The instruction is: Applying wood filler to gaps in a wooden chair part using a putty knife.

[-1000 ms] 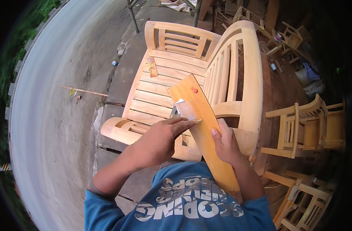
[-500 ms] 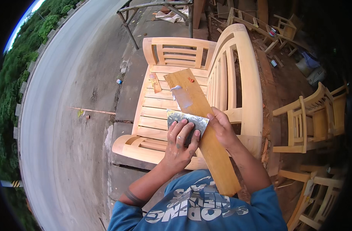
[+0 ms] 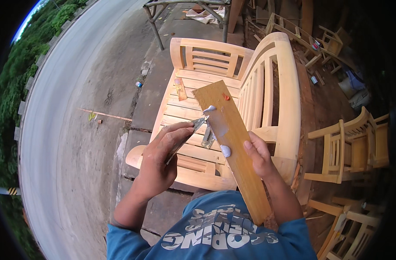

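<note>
My right hand (image 3: 260, 155) grips the edge of a long wooden board (image 3: 243, 167), thumb on top. The board slants over a pale wooden bench (image 3: 289, 86). Smeared on it are a lilac-white putty dab (image 3: 225, 150), a second dab near the far end and a small orange-red blob (image 3: 226, 97). My left hand (image 3: 157, 158) holds a flat metal scraper (image 3: 201, 122), tilted nearly edge-on, its tip by the far putty dab. A dark, narrow tool-like piece (image 3: 208, 138) shows over the seat slats beside the board. A small stained wood piece (image 3: 180, 89) lies farther back on the seat.
Wooden chairs (image 3: 341, 143) stand at the right, with more furniture frames and scraps behind. A pole-built stand (image 3: 157, 28) is at the back. On the left, a thin stick (image 3: 105, 114) lies on the pavement beside the road (image 3: 55, 108). A small can (image 3: 138, 84) sits near the bench.
My left hand has moved left, turning the scraper from flat across the board to nearly edge-on. The nearer putty dab and the dark piece over the seat now show.
</note>
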`<state>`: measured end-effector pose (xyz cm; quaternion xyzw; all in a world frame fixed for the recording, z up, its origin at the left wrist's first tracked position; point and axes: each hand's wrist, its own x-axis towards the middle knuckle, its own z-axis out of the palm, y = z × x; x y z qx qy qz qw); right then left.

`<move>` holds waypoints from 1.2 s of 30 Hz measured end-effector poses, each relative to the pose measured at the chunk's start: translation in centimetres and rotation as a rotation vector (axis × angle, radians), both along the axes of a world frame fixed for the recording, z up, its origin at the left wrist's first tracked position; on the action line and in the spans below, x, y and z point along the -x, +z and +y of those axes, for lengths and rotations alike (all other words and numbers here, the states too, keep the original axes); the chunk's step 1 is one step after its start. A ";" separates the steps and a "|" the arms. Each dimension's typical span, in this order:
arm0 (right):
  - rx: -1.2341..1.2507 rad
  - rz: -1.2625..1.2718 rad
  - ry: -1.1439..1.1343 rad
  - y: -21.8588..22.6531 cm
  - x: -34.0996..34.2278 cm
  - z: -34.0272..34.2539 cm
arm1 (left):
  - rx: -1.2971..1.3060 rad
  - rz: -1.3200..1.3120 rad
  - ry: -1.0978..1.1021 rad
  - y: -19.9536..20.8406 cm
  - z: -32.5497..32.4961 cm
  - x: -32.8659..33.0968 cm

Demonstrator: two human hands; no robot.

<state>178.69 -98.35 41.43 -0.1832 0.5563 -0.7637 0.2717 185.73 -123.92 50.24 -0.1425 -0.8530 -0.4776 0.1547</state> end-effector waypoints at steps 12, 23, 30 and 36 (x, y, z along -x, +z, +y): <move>0.010 0.013 -0.041 -0.4 -0.3 -1.0 | 0.027 -0.279 -0.233 -0.2 0.4 -1.2; 0.069 -0.223 -0.059 -0.1 1.1 -2.4 | 0.154 0.218 -0.003 -4.0 4.9 -2.7; 0.065 -0.054 -0.161 3.2 4.2 0.9 | 0.590 -0.005 -0.004 -11.8 2.0 -3.1; -0.117 -0.023 -0.201 4.8 3.9 4.3 | 0.165 0.100 0.198 -4.9 0.7 -1.6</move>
